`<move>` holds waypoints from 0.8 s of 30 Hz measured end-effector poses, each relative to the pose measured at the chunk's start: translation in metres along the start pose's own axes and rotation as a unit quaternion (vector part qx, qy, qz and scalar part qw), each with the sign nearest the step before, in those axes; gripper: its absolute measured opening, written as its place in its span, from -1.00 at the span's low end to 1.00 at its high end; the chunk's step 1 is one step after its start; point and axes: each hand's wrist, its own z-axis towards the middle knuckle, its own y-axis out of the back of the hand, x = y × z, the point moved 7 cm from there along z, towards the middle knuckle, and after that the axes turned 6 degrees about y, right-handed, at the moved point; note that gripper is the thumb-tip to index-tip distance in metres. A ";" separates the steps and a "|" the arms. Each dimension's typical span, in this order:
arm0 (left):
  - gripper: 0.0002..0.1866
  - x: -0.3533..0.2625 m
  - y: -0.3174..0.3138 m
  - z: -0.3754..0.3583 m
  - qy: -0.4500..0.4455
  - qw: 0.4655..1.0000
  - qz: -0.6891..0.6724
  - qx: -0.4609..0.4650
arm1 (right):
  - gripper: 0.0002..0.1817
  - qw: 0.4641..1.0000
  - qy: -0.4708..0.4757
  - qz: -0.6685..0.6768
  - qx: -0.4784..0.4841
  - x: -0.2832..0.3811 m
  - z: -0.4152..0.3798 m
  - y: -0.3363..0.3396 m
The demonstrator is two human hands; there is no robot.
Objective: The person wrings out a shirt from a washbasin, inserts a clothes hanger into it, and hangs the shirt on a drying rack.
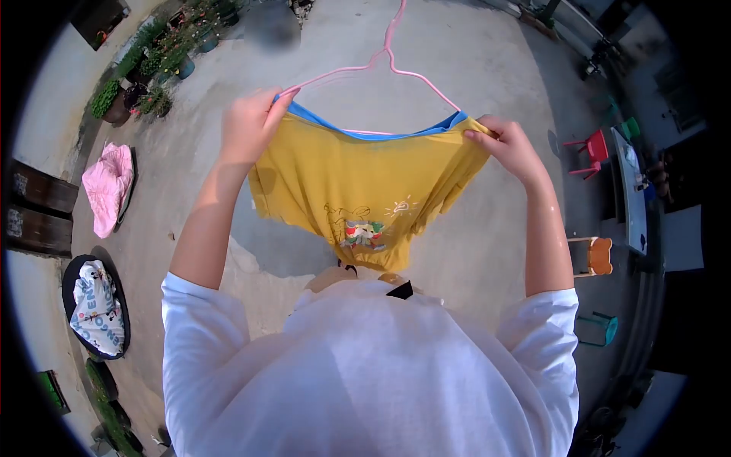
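A yellow T-shirt (327, 171) with a blue neckline and a small printed picture hangs spread out in front of me. Inside its neck sits a pink hanger (411, 74), whose hook reaches past the top of the view. My left hand (250, 129) is closed on the shirt's left shoulder, right by the hanger's arm. At the other shoulder, the fingers of my right hand (506, 145) pinch the yellow cloth. The shirt's lower hem falls close to my body.
Potted plants (156, 61) line the wall at upper left. Below them lie a pink cloth (108, 186) and a white printed cloth (97, 305) on dark round supports. On the right stand a red chair (592, 152), a long table (630, 194), an orange-topped stool (600, 256) and a teal stool (609, 330).
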 end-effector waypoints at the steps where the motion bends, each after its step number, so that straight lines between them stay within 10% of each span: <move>1: -0.76 0.006 -0.013 0.031 -0.005 1.000 -0.001 -0.004 | -0.74 1.000 0.007 0.015 -0.023 -0.007 0.026 0.015; 13: -0.71 0.091 -0.236 0.313 -0.064 0.997 0.035 0.021 | -0.82 0.981 0.006 0.080 -0.176 -0.204 0.295 0.080; 24: -0.69 0.231 -0.351 0.535 0.083 0.997 -0.007 -0.004 | -0.80 0.970 0.073 0.159 -0.166 -0.271 0.615 0.167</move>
